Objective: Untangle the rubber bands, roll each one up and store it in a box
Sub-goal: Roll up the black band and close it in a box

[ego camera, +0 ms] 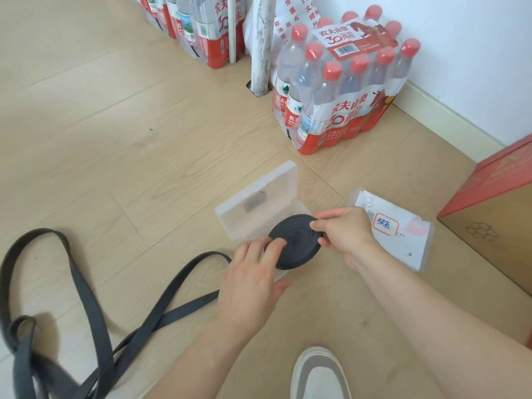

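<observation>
The rolled black rubber band (290, 243) is a flat coil held just above the open clear plastic box (259, 197). The grip of the right hand (345, 228) pinches its far edge. The left hand (253, 272) grasps its near edge, with the fingers on its face.

From the left hand a loose band (86, 283) runs over the floor (115, 139), left of the box. It looks like the unrolled rest, so I judge that the rolling step is not finished. The next move calls for turning the coil while the turns are kept tight, then laying it in the box.

Right of the box lies a labelled box (403, 240); behind it stands a pack of water bottles (345, 90).
</observation>
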Available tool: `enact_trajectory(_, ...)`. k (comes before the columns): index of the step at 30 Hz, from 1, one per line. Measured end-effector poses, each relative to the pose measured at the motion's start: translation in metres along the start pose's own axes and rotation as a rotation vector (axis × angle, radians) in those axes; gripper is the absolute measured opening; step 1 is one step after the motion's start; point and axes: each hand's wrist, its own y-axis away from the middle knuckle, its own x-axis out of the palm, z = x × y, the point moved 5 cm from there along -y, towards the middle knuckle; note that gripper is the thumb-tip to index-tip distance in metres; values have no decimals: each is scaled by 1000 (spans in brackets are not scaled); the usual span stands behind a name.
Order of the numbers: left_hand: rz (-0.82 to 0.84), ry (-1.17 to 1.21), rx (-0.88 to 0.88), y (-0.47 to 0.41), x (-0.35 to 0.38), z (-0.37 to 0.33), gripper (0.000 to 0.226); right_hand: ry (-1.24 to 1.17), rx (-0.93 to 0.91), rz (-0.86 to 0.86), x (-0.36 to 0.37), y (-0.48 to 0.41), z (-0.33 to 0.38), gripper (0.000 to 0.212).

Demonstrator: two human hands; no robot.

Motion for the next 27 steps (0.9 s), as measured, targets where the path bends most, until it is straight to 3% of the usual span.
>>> enact_trajectory(8,73,301,-145,-14,-19,13,10,-276,121,353,15,11,-1,26)
enact_trajectory(11,146,563,-336,-11,-27,17,9,-442,72,523,16,17,3,32)
enact_trajectory(14,211,996,-538,-5,-26,17,28,-248,-76,531,18,21,4,27)
enact_trajectory(17,280,1187,-600,4,-22,9,31,-30,-158,429,18,25,4,20)
enact_trajectory(22,231,1007,-665,2,-11,18,44,8,-191,328,13,24,-2,20)
enact_trajectory(25,58,800,-590,-2,-11,22,64,103,-225,305,18,19,-4,20)
enact_trajectory(27,50,689,-540,-1,-6,18,72,213,-228,308,25,11,-4,24)
